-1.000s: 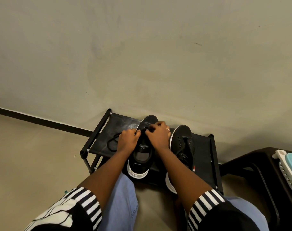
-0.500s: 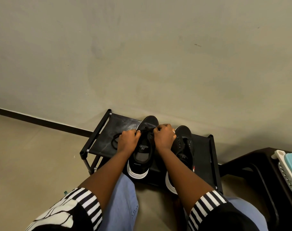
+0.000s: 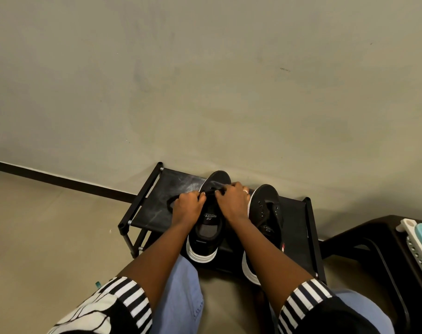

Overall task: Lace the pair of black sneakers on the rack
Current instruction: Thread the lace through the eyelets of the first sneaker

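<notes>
Head view shows a low black rack [image 3: 157,213] against the wall, with two black sneakers standing on it side by side. Both hands work over the left sneaker [image 3: 206,227]. The left hand [image 3: 187,206] has its fingers curled around a black lace [image 3: 171,201] that loops out onto the rack. The right hand [image 3: 231,201] pinches the lace near the eyelets. The right sneaker [image 3: 268,213] stands untouched just beside.

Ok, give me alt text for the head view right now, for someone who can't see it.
Both hands, left hand and right hand, pinch a black lace over the left sneaker on a black shoe rack; the right sneaker beside it shows empty eyelets. The rack stands against a grey wall.
</notes>
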